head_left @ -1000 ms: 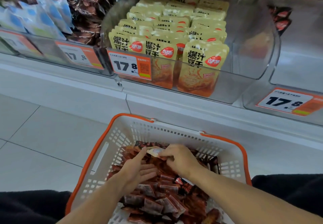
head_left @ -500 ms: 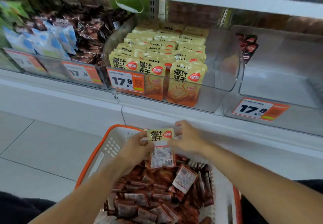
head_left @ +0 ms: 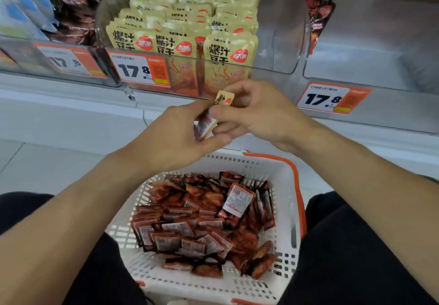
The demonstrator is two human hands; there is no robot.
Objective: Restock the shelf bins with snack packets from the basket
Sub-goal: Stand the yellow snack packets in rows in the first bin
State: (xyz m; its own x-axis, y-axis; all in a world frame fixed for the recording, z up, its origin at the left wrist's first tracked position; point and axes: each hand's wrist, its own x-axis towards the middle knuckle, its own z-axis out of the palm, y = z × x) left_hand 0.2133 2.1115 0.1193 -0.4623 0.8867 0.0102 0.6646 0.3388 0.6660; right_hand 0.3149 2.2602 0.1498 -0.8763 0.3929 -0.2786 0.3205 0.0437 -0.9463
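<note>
Both hands meet above the basket (head_left: 288,185), each pinching 1 small snack packet (head_left: 209,119) between them: the left hand (head_left: 175,138) grips its lower part, and the right hand (head_left: 256,114) curls its fingers (head_left: 228,113) round the top. The packet hangs in the air, near the front of the middle shelf bin (head_left: 280,43) but not yet in it. That bin already holds rows of yellow packets (head_left: 228,50), with free room on its right side. The far-right bin (head_left: 368,50) holds only a few red packets (head_left: 319,7). The basket is full of red packets, so most restocking seems left. The bin's clear front wall, carrying a price tag (head_left: 140,70), stands between packet and bin.
</note>
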